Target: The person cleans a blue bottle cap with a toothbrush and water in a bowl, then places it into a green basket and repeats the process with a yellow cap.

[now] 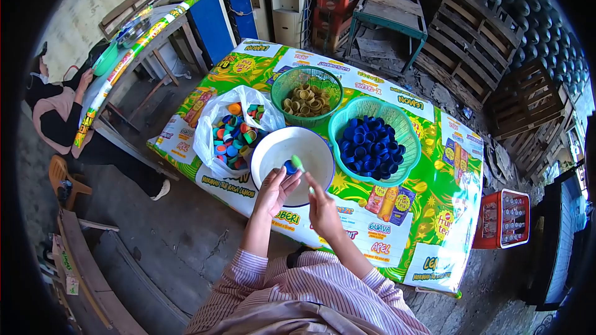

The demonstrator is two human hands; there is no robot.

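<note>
Over a white bowl with a blue rim (263, 150), my left hand (275, 191) pinches a dark blue bottle cap (290, 167) at its fingertips. My right hand (324, 212) grips a slim stick-like tool with a light green tip (297, 162); its exact kind is too small to tell. The tip lies right beside the cap. Left of the bowl, a clear plastic bag (203, 139) holds bottle caps in mixed colours. Behind it stands a green basket (331, 77) of yellowish caps. To the right, a turquoise basket (408, 142) holds many dark blue caps.
The table (366, 236) wears a printed green and white cover. A red crate (500, 218) of bottles stands on the floor at right. Wooden pallets (469, 34) lean behind. At left, a seated person (59, 111) holds a green bowl near another table. A bench (102, 273) is lower left.
</note>
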